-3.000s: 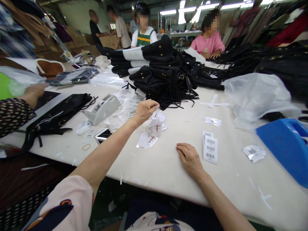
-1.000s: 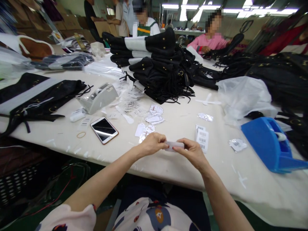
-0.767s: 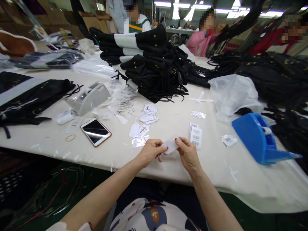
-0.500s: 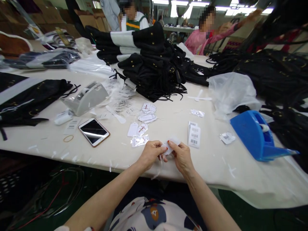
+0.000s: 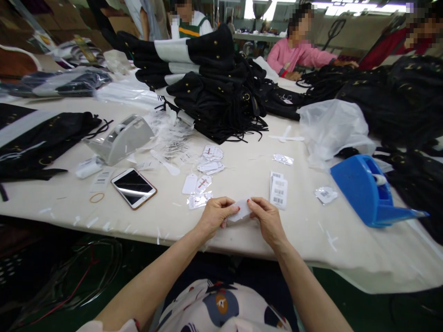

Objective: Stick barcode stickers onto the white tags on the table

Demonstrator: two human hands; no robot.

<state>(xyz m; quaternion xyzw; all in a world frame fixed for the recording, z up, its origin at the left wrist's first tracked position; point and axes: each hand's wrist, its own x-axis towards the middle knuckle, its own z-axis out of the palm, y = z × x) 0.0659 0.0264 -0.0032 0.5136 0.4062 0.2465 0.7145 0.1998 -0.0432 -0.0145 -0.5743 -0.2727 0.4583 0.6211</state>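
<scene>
My left hand [image 5: 215, 215] and my right hand [image 5: 267, 222] meet just above the near edge of the white table [image 5: 242, 240]. Both pinch one small white tag [image 5: 241, 210], each hand at one end of it. A stack of barcode labels [image 5: 278, 193] lies just beyond my right hand. More white tags [image 5: 200, 183] and a clear packet [image 5: 198, 200] lie beyond my left hand.
A phone [image 5: 133, 187] and a grey tape dispenser [image 5: 120, 139] sit to the left, a blue tape dispenser [image 5: 368, 191] to the right. A pile of black bags [image 5: 214, 92] and a clear plastic bag [image 5: 334, 129] lie further back. Other people sit at the far side.
My left hand brought a tag from the pile to the near edge, where my right hand joined it. Both hands have been turning the tag between their fingers.
</scene>
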